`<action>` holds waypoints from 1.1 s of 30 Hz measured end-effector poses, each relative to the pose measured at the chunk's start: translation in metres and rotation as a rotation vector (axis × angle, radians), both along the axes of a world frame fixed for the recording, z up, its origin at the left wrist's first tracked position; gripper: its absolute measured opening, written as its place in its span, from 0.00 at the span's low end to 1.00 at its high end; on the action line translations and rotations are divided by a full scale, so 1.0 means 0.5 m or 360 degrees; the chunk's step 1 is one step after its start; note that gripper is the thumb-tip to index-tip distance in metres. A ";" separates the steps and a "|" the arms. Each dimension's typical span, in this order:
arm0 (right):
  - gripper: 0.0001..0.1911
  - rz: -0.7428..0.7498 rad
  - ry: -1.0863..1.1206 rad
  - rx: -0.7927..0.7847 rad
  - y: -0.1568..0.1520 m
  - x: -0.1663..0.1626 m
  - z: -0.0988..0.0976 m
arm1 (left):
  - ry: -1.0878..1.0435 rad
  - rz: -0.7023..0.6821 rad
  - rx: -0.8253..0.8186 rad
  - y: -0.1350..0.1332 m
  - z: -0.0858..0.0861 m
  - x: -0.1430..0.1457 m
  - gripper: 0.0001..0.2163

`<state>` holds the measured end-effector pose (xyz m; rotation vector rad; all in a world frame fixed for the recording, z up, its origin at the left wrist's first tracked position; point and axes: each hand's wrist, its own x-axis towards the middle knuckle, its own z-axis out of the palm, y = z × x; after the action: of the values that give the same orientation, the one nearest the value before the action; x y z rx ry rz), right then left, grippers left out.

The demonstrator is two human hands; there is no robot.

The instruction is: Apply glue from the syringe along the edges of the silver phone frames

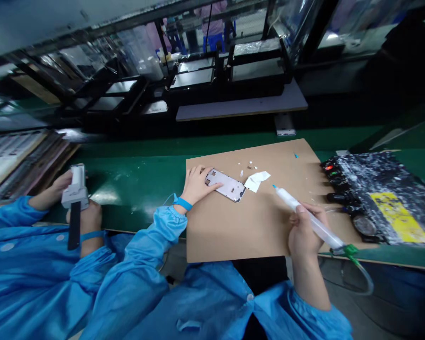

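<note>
My left hand (195, 185) rests its fingers on the near end of a silver phone frame (226, 184), pressing it flat on a brown cardboard sheet (241, 226). My right hand (304, 231) is closed round a clear glue syringe (306, 215). The syringe's blue tip points up-left toward the phone frame, a short way off it. A green fitting and a thin hose (354, 257) leave the syringe's rear end. A crumpled white wipe (257, 180) lies just right of the phone frame.
A co-worker in a blue coat at the left holds a white and black tool (75, 198) in both hands. A black dispenser box (375, 198) with knobs and lights stands at the right. Behind the green belt (134, 179) run dark racks (212, 80). Small white scraps (250, 165) dot the cardboard.
</note>
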<state>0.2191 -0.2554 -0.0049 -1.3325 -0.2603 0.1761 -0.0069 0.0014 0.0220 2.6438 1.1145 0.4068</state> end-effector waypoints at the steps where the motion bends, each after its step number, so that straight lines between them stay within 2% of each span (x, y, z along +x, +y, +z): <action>1: 0.21 0.0028 -0.0036 -0.0061 -0.001 0.000 -0.001 | -0.0034 -0.0035 -0.0043 0.000 -0.001 0.007 0.31; 6: 0.25 0.0234 -0.0176 -0.0341 0.005 -0.015 0.010 | -0.0219 -0.0409 -0.0398 -0.017 -0.020 0.009 0.39; 8: 0.25 0.0403 -0.0202 -0.0408 0.018 -0.034 0.017 | -0.0261 -0.0525 -0.0418 -0.027 -0.026 0.006 0.36; 12: 0.25 0.0742 -0.0289 -0.0532 0.044 -0.069 0.020 | -0.0302 -0.0552 -0.0316 -0.038 -0.025 0.005 0.27; 14: 0.26 0.0694 -0.0340 -0.0568 0.049 -0.070 0.016 | -0.0309 -0.0595 -0.0324 -0.041 -0.020 0.004 0.24; 20: 0.26 0.0199 -0.0440 -0.0590 0.024 -0.019 0.005 | -0.0226 -0.0745 -0.0416 -0.053 -0.015 0.004 0.26; 25: 0.25 0.0313 -0.0489 -0.0702 0.011 -0.013 0.001 | -0.0214 -0.0750 -0.0414 -0.058 -0.021 0.008 0.23; 33: 0.26 0.0236 -0.0637 -0.0684 0.018 -0.028 0.005 | -0.0246 -0.0763 -0.0363 -0.060 -0.026 0.014 0.23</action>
<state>0.2051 -0.2465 -0.0024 -1.7736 -0.6902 0.0894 -0.0001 -0.0288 0.0090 2.5116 0.4270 0.3525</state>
